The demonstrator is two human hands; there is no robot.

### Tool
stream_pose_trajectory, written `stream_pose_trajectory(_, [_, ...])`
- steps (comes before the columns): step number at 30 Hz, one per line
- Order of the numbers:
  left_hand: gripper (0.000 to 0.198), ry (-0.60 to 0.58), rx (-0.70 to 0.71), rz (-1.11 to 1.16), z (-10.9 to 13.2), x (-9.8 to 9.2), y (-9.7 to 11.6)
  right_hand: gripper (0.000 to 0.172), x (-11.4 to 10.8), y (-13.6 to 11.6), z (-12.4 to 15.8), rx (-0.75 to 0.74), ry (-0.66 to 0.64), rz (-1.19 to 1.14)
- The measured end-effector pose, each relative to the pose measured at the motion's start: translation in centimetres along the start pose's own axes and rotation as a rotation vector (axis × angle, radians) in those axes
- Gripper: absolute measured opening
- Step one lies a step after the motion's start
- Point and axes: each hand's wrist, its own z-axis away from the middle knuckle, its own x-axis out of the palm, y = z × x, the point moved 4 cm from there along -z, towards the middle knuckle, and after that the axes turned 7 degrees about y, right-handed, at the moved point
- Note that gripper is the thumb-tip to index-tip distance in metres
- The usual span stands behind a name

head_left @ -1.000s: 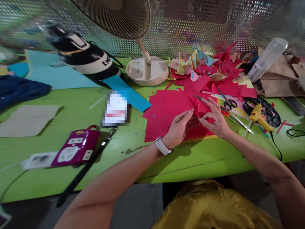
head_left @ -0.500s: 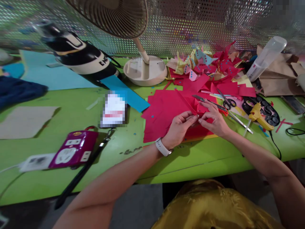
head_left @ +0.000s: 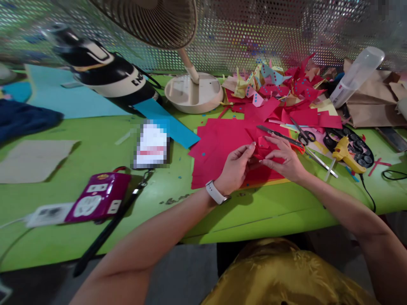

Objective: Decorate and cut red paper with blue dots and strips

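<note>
A spread of red paper sheets (head_left: 219,144) lies on the green table (head_left: 95,148). My left hand (head_left: 234,169), with a white watch on its wrist, pinches a small folded red paper piece (head_left: 262,144) over the sheets. My right hand (head_left: 282,160) meets it fingertip to fingertip and pinches the same piece from the right. Just beyond my right hand lie orange-handled scissors (head_left: 280,136) and black-handled scissors (head_left: 302,133).
A yellow glue gun (head_left: 346,154) lies to the right with its black cord. Folded paper pinwheels (head_left: 276,82) are heaped at the back. A fan base (head_left: 193,91), a black-and-white helmet (head_left: 108,78), a purple power strip (head_left: 98,201), a clear bottle (head_left: 358,76) and brown paper (head_left: 375,106) also stand around.
Both hands have shifted slightly forward and closed tighter on the small red piece. The raised paper flap seen before now lies flatter.
</note>
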Motion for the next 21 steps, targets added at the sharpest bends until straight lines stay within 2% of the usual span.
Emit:
stream_pose_trajectory(4, [0.041, 0.004, -0.018, 0.021, -0.21, -0.18, 0.17, 0.005, -0.1, -0.03, -0.07, -0.003, -0.023, -0.046])
stream_pose_trajectory(8, [0.043, 0.034, -0.042, 0.017, -0.13, -0.26, 0.42, 0.008, -0.13, -0.12, -0.07, -0.029, -0.053, -0.114])
stream_pose_trajectory(14, [0.041, 0.049, -0.062, 0.027, 0.02, -0.07, 0.62, 0.008, -0.07, 0.24, -0.06, 0.066, -0.042, -0.151])
stream_pose_trajectory(21, [0.041, 0.055, -0.035, 0.051, 0.06, 0.1, 0.29, 0.005, -0.14, 0.33, -0.05, 0.091, -0.032, -0.212])
